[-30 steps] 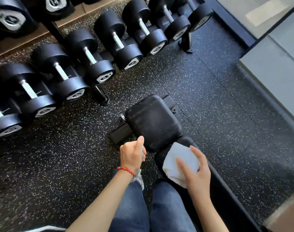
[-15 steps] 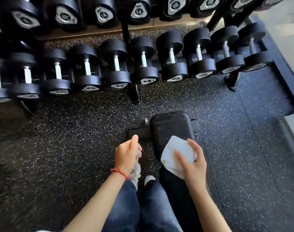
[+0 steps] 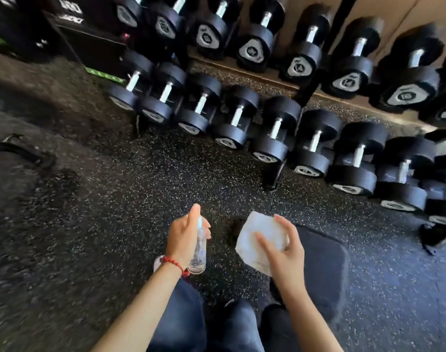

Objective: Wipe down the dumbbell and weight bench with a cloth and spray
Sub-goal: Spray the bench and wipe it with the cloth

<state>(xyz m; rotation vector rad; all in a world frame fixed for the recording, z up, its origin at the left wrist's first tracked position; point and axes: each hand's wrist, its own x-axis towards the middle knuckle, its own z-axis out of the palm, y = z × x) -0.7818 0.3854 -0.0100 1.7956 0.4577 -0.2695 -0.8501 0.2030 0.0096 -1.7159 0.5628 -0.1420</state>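
Note:
My left hand grips a clear spray bottle, held upright over the floor with a finger on its top. My right hand holds a white cloth above the near end of the black weight bench pad, which lies at the lower right. Rows of black dumbbells with chrome handles fill a two-level rack across the top of the view. The picture is blurred by head movement.
A black rack leg stands on the speckled rubber floor ahead of my hands. A black box with green trim stands at the upper left. A dark curved object lies at the far left. My legs in jeans are at the bottom.
The view has swung left, so the bench has slid to the lower right and more rack shows. The cloth has come off the bench pad. The spray bottle now shows clearly in my left hand.

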